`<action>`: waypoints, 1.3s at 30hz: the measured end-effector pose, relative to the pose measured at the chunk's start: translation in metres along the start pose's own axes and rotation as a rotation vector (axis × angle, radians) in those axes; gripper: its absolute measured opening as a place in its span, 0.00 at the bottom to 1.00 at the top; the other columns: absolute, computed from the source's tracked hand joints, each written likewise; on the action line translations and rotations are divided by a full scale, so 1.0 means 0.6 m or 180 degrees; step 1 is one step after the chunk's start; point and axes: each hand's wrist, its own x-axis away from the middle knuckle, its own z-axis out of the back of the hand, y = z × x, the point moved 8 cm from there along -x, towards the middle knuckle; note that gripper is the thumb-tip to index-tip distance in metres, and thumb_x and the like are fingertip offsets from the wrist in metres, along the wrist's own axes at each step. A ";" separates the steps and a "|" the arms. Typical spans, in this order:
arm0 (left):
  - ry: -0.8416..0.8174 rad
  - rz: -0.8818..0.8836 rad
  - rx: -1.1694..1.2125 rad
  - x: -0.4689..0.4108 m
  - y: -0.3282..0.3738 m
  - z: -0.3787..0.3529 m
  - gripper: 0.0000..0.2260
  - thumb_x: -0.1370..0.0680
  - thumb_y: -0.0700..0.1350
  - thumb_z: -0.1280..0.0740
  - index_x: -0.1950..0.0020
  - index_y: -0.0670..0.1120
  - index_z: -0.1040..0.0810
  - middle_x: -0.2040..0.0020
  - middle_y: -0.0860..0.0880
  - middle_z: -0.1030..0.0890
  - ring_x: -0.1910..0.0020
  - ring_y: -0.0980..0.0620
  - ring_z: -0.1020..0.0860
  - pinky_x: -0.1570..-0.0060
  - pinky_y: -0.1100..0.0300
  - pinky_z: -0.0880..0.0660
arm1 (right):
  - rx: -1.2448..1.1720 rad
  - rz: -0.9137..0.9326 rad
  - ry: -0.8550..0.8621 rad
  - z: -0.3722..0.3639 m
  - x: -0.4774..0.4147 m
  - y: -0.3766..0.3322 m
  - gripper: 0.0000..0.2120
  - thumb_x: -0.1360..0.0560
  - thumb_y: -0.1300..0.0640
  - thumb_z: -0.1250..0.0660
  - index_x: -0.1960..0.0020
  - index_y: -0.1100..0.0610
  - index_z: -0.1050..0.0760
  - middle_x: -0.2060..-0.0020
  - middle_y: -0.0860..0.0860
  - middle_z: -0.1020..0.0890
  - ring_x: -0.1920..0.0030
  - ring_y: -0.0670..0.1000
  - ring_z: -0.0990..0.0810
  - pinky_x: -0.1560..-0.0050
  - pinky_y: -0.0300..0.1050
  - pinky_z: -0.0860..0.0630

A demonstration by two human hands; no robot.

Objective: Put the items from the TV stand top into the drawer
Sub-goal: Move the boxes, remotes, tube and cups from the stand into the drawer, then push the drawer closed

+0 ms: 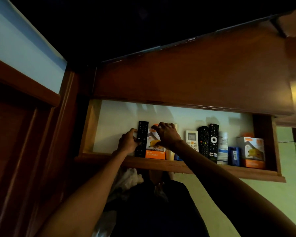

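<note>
The TV stand top (195, 74) is a wide brown wooden board above the open drawer (178, 165), and its surface looks bare from where I stand. The drawer is pulled out toward me, with a pale bottom, and all the items lie along its front wall. At the right end there is an orange and white box (252, 151), then a small blue box (234, 155) and a white bottle (222, 146) beside it. Next come two black remotes, one with a big round ring (213, 142) and one with a rounded top (203, 141), and then a white remote with a screen (192, 140). My right hand (167, 134) is curled over the top of the fast charger box (155, 151), with the fingers bent down on it. My left hand (128, 141) grips the left edge of a long black remote (141, 139), which lies touching the charger box. Something blue and something tan are behind my right wrist, but I cannot tell what they are.
</note>
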 end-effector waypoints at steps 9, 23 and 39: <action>0.0814 -0.0078 0.0006 0.037 0.054 0.031 0.13 0.22 0.50 0.34 0.39 0.46 0.24 0.47 0.45 0.17 0.49 0.43 0.19 0.52 0.50 0.21 | -0.0619 0.0120 0.0590 0.059 0.089 0.057 0.25 0.22 0.45 0.36 0.29 0.54 0.33 0.32 0.56 0.28 0.33 0.58 0.30 0.35 0.54 0.33; 0.0023 -0.1012 -0.0118 0.226 0.211 -0.175 0.33 0.39 0.74 0.30 0.40 0.58 0.24 0.45 0.54 0.25 0.47 0.56 0.25 0.48 0.58 0.24 | -0.0867 -0.0291 -0.0005 -0.003 0.390 0.281 0.48 0.39 0.35 0.24 0.26 0.51 0.37 0.29 0.55 0.30 0.32 0.58 0.30 0.34 0.55 0.29; 0.0751 -0.1597 -0.1959 0.234 0.246 -0.151 0.45 0.38 0.72 0.30 0.27 0.51 0.33 0.27 0.50 0.33 0.29 0.48 0.35 0.31 0.46 0.35 | 0.0341 0.0061 0.0443 -0.002 0.399 0.308 0.56 0.40 0.27 0.31 0.23 0.55 0.47 0.25 0.55 0.39 0.27 0.57 0.39 0.28 0.60 0.40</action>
